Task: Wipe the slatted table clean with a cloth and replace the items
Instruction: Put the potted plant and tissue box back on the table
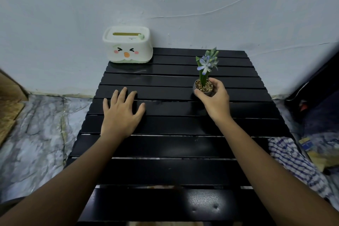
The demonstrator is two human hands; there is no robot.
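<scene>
right hand (213,97) pinching small plant pot (203,89) by rim; left hand (121,113) lying flat, holding nothing. keep pot upright, set down gently w/o spilling gravel.

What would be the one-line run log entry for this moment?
right hand: grips small flower pot on slatted table | left hand: flat on slats, empty | tissue box: far-left corner | checked cloth: right edge

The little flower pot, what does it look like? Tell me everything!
The small round grey flower pot stands upright on the black slatted table, toward its far right. Tan pebbles fill the top, and a green stalk with pale blue flowers rises from them. The right hand wraps its fingers around the pot's rim and side.
</scene>
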